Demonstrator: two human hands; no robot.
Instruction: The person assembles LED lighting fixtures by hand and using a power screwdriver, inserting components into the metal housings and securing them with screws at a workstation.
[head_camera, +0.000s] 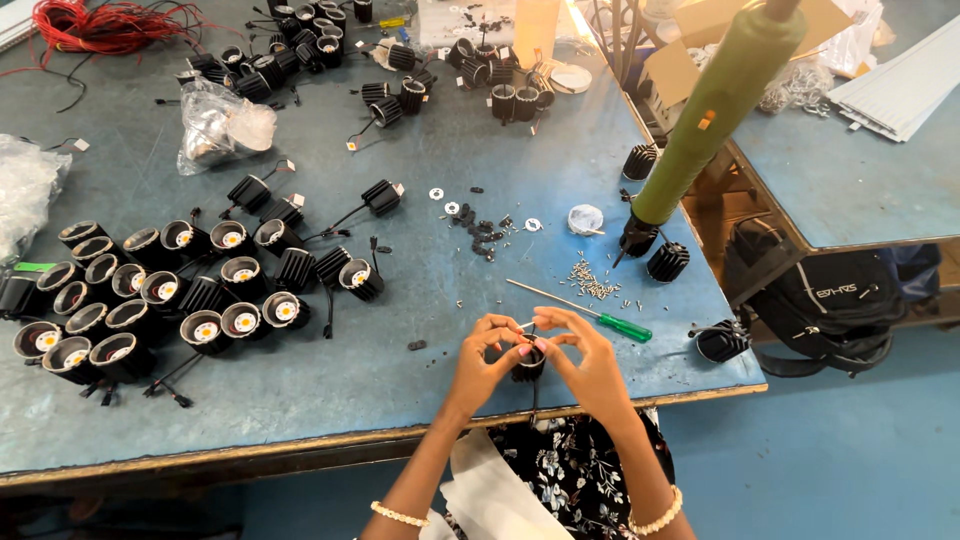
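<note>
Both hands meet near the table's front edge around one small black finned lamp housing (528, 364). My left hand (483, 362) grips its left side with fingers curled over the top. My right hand (588, 362) pinches it from the right, fingertips over its rim. A thin wire hangs down from the housing. A green-handled screwdriver (590, 312) lies on the blue table (420, 160) just behind my right hand. A scatter of small screws (592, 281) sits beyond it.
Several black lamp housings with yellow centres (150, 300) crowd the left side. More black housings (320, 50) lie at the back. A green hanging power tool (700, 120) dangles at right. Washers and small black parts (480, 232), a plastic bag (215, 125), red wires (100, 25), a black backpack (830, 300).
</note>
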